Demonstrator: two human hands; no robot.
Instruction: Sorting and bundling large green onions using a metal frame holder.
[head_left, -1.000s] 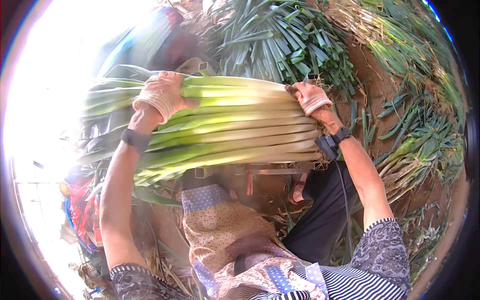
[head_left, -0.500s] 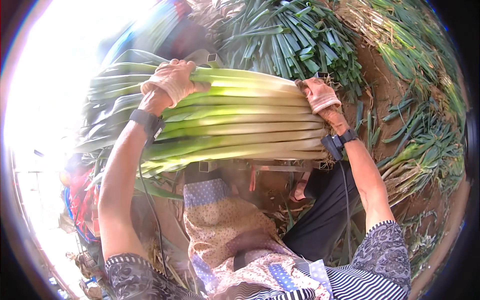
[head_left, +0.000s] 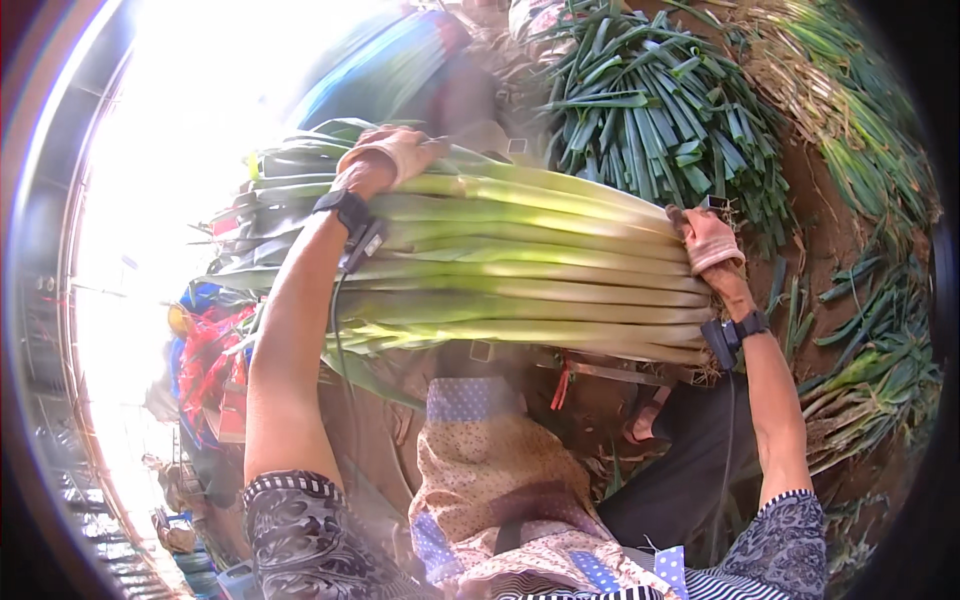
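A broad row of long green onions lies side by side in front of me, white shafts and roots to the right, green leaves to the left. My left hand, in a pale pinkish work glove, curls over the far edge of the row where the leaves begin. At the far right corner, my right hand, gloved the same way, closes around the root ends of the outermost stalks. The undersides of both grips are hidden. Parts of a metal frame show beneath the onions.
A big heap of green onions stands beyond the row, with more loose ones on the soil at the right. Red plastic netting is at the left. A blurred blue-and-white striped shape is at the far left. Glare washes out the upper left.
The whole view has shifted, so hands, onions and surroundings appear farther right and slightly lower. Both hands keep their places on the row.
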